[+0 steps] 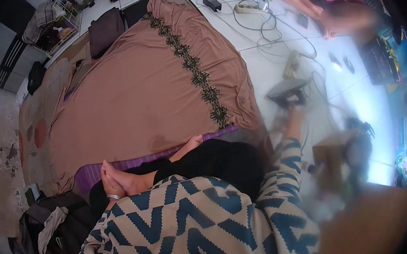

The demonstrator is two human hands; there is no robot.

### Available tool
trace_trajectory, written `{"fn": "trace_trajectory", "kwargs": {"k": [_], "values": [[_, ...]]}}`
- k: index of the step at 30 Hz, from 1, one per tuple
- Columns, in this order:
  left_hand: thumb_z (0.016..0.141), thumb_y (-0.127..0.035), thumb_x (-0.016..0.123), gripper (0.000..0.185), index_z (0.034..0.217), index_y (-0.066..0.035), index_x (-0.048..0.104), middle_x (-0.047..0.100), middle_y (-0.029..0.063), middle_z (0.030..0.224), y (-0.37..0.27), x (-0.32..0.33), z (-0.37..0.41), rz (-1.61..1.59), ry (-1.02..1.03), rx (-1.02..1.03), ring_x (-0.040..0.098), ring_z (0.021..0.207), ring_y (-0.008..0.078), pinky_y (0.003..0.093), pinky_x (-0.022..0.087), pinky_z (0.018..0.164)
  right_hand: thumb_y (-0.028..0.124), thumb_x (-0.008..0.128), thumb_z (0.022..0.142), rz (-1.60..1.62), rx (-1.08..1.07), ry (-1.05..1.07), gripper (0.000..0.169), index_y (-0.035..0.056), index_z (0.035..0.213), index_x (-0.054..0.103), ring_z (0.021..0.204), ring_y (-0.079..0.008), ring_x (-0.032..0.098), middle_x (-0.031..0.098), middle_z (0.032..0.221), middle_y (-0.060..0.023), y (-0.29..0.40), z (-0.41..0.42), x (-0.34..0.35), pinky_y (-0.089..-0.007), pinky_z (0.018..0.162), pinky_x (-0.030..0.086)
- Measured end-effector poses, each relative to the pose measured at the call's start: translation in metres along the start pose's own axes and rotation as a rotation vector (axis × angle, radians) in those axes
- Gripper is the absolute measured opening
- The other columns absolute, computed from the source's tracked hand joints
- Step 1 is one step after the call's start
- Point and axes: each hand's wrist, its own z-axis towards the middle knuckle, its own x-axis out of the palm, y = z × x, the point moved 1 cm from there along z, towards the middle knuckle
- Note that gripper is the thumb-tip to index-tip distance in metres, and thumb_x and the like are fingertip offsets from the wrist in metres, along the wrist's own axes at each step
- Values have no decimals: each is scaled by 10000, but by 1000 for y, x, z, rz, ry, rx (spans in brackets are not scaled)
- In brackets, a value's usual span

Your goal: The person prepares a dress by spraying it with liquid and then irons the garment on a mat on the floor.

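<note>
A brown garment (pixel 129 93) with a band of black floral trim (pixel 190 62) lies spread in front of me, over a purple striped cloth (pixel 88 178). My right hand (pixel 295 106) is out to the right of it, blurred, gripping the handle of a clothes iron (pixel 285 89). The iron is tilted above the white tiled floor, off the garment. At lower left my left hand (pixel 109 184), with bangles at the wrist, lies against my bare foot (pixel 132 182). How its fingers are bent is partly hidden.
Looped cables (pixel 269 29) and a power strip (pixel 247 9) lie on the floor ahead, near a black power adapter (pixel 212 3). Another person's arm (pixel 302 3) is at upper right. A cardboard box (pixel 329 151) stands right of my arm. Dark folded cloth (pixel 105 31) borders the garment.
</note>
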Motion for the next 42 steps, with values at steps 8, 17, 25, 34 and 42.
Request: {"fn": "trace_trajectory", "kwargs": {"k": [8, 17, 25, 34, 42], "values": [[958, -497, 240, 686, 1344, 56, 366, 469, 262, 1320, 2, -28, -17, 107, 33, 54, 458, 1236, 378, 400, 352, 1037, 443, 645, 784, -1109, -432, 361, 455, 15, 938, 645, 970, -394, 618, 659, 956, -234, -64, -83, 13, -423, 809, 490], [964, -430, 280, 609, 1339, 38, 388, 470, 257, 1325, 7, -36, -22, 72, 62, 11, 458, 1237, 376, 394, 358, 1034, 111, 561, 851, 238, -25, 278, 98, 36, 914, 562, 558, -192, 533, 554, 696, -76, -83, -57, -46, -335, 470, 443], [969, -386, 318, 542, 1316, 15, 430, 523, 228, 1276, -3, -49, -1, 73, 106, -98, 494, 1203, 339, 382, 384, 1007, 93, 565, 879, 263, 248, 106, 84, 45, 945, 543, 590, -213, 557, 575, 801, -118, -118, -47, -54, -326, 518, 480], [933, -332, 485, 394, 1161, -35, 608, 649, 124, 1122, 191, -165, 90, 311, 193, -270, 614, 1021, 285, 363, 472, 877, 257, 705, 790, 58, 279, 43, 348, 58, 1037, 563, 867, -247, 592, 585, 965, -128, -92, -121, -39, -364, 693, 492], [957, -463, 324, 588, 1457, -159, 266, 417, 22, 1440, 308, -207, 110, -802, -99, -1158, 419, 1305, 207, 410, 264, 1078, 205, 692, 777, -791, 296, 812, 183, 39, 798, 619, 527, -195, 542, 599, 665, -70, -38, -210, -3, -325, 485, 440]]}}
